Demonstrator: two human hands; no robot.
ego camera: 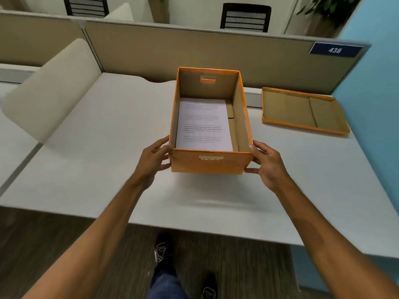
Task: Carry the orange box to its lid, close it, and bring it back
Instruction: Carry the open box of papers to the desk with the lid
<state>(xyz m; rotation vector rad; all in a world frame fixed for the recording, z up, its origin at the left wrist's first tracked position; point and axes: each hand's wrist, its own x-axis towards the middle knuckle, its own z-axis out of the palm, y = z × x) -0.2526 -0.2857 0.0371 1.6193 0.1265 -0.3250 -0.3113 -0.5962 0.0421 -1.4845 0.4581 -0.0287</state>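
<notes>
**Open box held at both near corners, lid off to the right**

A cream chair back [51,91] leans at the far left, its top edge overlapping the white desk [103,160]. A beige partition [151,46] runs along the desk's far side.

The left hand [154,159] presses flat against the box's left wall at the near corner, fingers spread along the side and thumb low on the front.

The box [210,162] is in the middle of the desk, open-topped, with a handle slot in the near wall and another in the far one. It seems to hang just above the desk, though the blur makes that hard to confirm. A printed sheet [204,124] lies flat inside, against the left wall.

The right hand [266,164] grips the near right corner, fingers on the side wall, thumb under the lower edge.

The lid [302,111] lies inside-up on the desk, well apart from the box, to its right and farther back. Above it a blue plate [335,49] on the partition reads 438.
</notes>
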